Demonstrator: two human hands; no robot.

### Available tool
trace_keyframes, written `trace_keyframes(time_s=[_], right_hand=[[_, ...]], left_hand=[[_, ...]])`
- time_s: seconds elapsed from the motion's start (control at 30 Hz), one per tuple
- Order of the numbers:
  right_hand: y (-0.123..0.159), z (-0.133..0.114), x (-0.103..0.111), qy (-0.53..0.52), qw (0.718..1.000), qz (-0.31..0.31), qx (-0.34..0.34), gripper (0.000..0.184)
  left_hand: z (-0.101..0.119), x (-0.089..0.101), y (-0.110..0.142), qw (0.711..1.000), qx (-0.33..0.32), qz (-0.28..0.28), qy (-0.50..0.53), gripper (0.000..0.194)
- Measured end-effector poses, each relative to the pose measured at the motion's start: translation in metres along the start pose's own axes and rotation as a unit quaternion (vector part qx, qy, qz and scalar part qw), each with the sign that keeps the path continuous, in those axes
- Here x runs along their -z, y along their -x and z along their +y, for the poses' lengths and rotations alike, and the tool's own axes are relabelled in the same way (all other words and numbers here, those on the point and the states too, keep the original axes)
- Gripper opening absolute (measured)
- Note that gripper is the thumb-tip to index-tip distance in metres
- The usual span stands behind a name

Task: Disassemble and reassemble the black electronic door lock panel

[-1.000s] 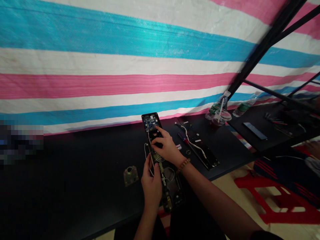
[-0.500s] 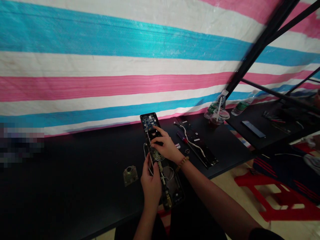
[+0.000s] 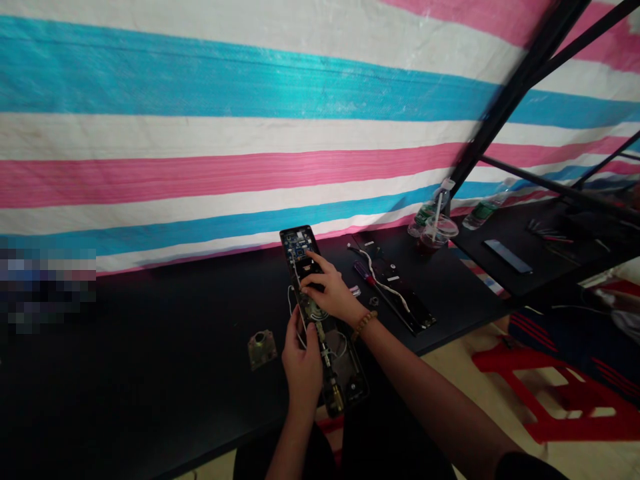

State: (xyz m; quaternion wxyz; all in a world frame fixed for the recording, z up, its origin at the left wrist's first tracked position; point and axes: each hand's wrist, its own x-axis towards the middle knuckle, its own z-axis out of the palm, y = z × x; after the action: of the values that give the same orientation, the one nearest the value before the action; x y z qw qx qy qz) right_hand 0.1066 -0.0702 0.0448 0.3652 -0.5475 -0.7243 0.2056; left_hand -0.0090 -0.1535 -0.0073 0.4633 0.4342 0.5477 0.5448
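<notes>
An opened long black electronic housing (image 3: 361,383), looking like a smart lock body, rests over the table's front edge. A blue circuit board (image 3: 297,244) fills its far end, with metal parts and thin wires nearer me. My left hand (image 3: 303,365) grips the housing's left edge, thumb on top. Over the middle lies my right hand (image 3: 334,293), one finger stretched to the circuit board. Its thumb and another finger pinch at the left edge, beside a white wire (image 3: 290,301); what is between them is too small to tell.
Left of the housing lies a square metal plate (image 3: 262,348) with a round hole. To the right are a screwdriver (image 3: 363,271), a white cable (image 3: 387,289) and a black panel (image 3: 423,316). Beyond stand a plastic cup (image 3: 440,230) and bottles. A red stool (image 3: 537,427) is on the floor.
The view has shifted slightly. Both hands keep nearly the same place on the housing, and I see no part taken up or let go.
</notes>
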Motion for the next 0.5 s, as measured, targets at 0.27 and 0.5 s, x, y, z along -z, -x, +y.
trace_keyframes(time_s=[0.27, 0.5], right_hand=[[-0.0017, 0.0004, 0.0004, 0.0, 1.0, -0.004, 0.008, 0.014], [-0.0014, -0.0045, 0.0057, -0.011, 1.0, -0.015, 0.009, 0.018]], left_hand=[[-0.0007, 0.0007, 0.0002, 1.0, -0.002, 0.001, -0.016, 0.047], [-0.0008, 0.0005, 0.0005, 1.0, -0.003, -0.004, -0.001, 0.048]])
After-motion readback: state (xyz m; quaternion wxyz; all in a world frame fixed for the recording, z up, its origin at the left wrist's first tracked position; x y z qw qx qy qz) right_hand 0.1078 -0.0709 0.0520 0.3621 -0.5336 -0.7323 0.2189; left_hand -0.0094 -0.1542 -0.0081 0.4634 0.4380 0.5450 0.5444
